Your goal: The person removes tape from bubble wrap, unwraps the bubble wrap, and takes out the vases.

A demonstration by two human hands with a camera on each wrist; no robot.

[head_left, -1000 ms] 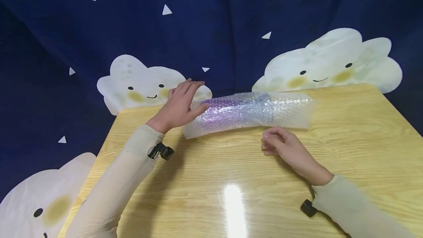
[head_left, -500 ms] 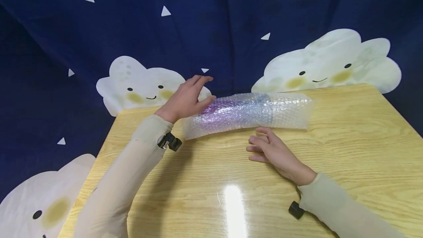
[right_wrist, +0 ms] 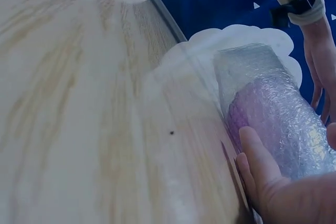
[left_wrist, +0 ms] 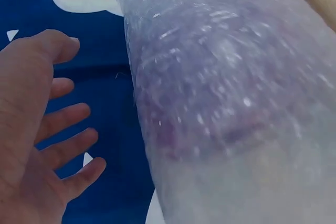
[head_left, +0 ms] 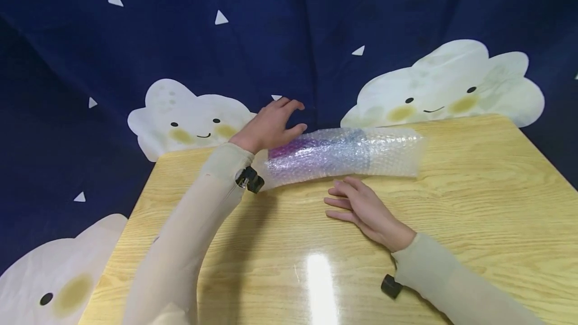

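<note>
A long bubble-wrapped bundle (head_left: 334,157) lies across the far part of the table; something purple and bluish shows through the clear wrap, too blurred to identify. My left hand (head_left: 273,125) is over the bundle's far left side, thumb and fingers spread apart. In the left wrist view a gap separates that left hand (left_wrist: 37,145) from the wrap (left_wrist: 226,77). My right hand (head_left: 366,209) is at the near side, fingers loosely extended toward the bundle's front edge. From the right wrist, its fingers appear alongside the wrap (right_wrist: 278,114); contact is unclear. Neither hand grips anything.
The light wooden table (head_left: 474,204) carries the bundle near its back edge. Behind it hangs a dark blue curtain (head_left: 253,54) with white clouds and triangles. Small black cameras (head_left: 250,179) are strapped to both wrists. A bright glare streak marks the table front.
My left hand has shifted right along the bundle's far side. My right hand has moved left along the near side, its fingers spreading and straightening. The bundle stays nearly in place.
</note>
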